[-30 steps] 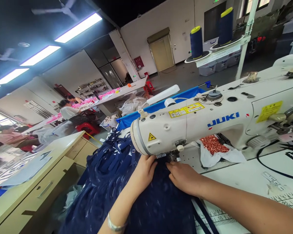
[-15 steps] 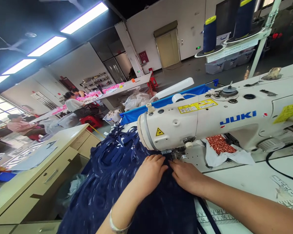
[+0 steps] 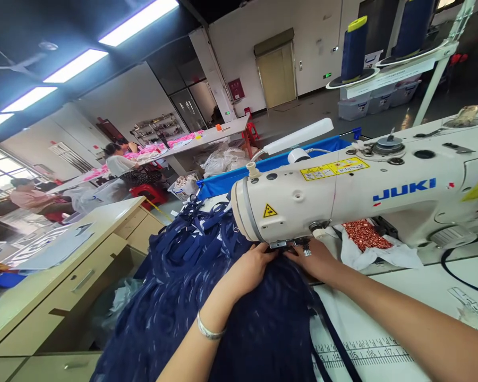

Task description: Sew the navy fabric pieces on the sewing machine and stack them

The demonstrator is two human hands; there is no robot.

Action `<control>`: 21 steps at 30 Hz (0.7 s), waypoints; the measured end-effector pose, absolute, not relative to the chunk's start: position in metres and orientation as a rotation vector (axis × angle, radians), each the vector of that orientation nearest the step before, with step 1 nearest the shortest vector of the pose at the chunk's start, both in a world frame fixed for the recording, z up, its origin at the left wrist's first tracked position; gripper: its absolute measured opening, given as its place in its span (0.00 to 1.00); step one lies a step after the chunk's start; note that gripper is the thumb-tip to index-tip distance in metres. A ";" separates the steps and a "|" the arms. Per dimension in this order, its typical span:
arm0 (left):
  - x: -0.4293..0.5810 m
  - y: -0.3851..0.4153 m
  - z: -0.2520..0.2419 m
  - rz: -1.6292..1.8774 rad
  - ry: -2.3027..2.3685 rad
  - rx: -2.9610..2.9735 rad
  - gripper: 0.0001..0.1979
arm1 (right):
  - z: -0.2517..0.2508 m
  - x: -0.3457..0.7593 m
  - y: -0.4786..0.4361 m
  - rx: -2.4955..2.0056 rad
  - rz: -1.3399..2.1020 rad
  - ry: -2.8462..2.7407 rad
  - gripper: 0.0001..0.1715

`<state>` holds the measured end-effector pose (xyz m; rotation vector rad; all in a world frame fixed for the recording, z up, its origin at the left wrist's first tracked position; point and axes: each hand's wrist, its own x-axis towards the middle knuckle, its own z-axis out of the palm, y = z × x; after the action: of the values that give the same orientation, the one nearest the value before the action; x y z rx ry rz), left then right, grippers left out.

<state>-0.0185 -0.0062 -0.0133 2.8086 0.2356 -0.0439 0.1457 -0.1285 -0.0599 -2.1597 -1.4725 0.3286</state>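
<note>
A white JUKI sewing machine [image 3: 290, 199] stands in front of me, its presser foot area [image 3: 302, 246] low on the head. Navy fabric [image 3: 271, 329] spreads toward me from under the machine head. My left hand [image 3: 252, 269] grips the fabric just left of the presser foot, fingers bent and pressed together. On the other side my right hand [image 3: 313, 261] reaches in by the foot, its fingertips on the fabric's edge and partly hidden by machine parts. Navy straps and loops [image 3: 183, 265] lie heaped to the left.
Copper-coloured small pieces [image 3: 366, 235] lie on white cloth beneath the machine arm. A printed ruler [image 3: 366, 353] runs along the table front. Navy thread cones [image 3: 353, 50] stand at upper right. A drawer cabinet [image 3: 75, 276] is at left; people sit at a long table behind.
Both hands have moved forward toward the machine head, the right one going in beside and partly behind the foot. The fabric has shifted with them. The view has turned slightly left.
</note>
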 end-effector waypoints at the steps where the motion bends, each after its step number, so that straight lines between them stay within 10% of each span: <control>1: -0.019 -0.008 -0.014 -0.045 0.223 2.816 0.29 | -0.063 0.144 -0.127 -2.145 0.311 -1.477 0.17; 21: -0.020 -0.005 -0.016 0.029 0.116 2.721 0.25 | -0.063 0.132 -0.140 -2.238 0.359 -1.648 0.34</control>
<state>-0.0205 -0.0051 -0.0162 2.7212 0.1161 0.0287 0.1316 -0.1399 -0.0634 -2.2379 -1.6484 0.3594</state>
